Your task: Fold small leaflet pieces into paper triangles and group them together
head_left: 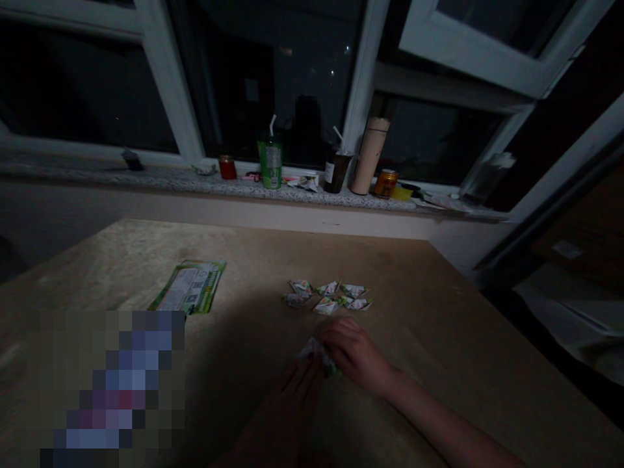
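A small folded paper piece (312,349), whitish with some green at its lower edge, is between my hands on the brown tabletop. My left hand (299,387) lies in deep shadow, its fingers reaching forward and pressing on the paper from the near side. From the right, my right hand (355,354) bends its fingers around the paper's edge; its fingertips are partly hidden. Just beyond my hands, several small folded paper shapes (327,304), printed white and green, sit in two short rows.
A green printed packet (195,286) lies to the left on the table (400,279). A blurred-out object (112,390) covers the lower left. Along the granite sill (302,194) stand a green drink pouch (271,159), a dark cup (336,170), a beige flask (370,156) and a gold can (386,184).
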{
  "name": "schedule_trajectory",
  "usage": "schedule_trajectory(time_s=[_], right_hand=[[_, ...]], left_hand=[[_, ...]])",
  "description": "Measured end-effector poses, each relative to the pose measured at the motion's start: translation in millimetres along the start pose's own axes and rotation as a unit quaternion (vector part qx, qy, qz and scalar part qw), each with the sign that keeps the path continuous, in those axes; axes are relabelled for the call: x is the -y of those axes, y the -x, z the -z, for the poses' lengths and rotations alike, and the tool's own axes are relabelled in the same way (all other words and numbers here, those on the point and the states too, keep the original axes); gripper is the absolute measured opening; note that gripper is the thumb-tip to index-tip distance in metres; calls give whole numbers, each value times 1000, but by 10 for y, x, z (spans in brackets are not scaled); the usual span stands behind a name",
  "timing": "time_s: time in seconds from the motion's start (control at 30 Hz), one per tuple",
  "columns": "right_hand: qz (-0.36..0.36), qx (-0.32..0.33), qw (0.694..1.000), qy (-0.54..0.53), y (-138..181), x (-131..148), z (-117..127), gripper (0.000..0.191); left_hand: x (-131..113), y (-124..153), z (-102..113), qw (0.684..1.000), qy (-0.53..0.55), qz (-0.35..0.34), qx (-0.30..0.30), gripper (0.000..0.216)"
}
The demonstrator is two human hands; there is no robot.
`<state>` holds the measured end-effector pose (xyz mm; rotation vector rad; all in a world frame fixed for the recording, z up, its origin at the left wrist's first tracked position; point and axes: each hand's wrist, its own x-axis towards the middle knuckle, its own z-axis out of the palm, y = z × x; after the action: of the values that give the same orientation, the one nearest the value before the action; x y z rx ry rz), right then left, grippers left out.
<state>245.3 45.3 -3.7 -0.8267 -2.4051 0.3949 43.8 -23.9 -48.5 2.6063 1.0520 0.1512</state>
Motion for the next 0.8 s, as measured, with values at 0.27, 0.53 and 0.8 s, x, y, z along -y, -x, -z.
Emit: schedule_trajectory(time_s=[0.27,0.53,0.8], right_hand=[[-24,180,981,64,464,326,171,76],[-73,223,971,37,548,337,157,83],[-78,205,975,39,537,356,131,73]], left_hand=[[-61,-42,69,1000,14,0,5,96],[-52,40,117,999,11,-14,-39,96],[-97,110,177,997,-14,-2,-79,101]])
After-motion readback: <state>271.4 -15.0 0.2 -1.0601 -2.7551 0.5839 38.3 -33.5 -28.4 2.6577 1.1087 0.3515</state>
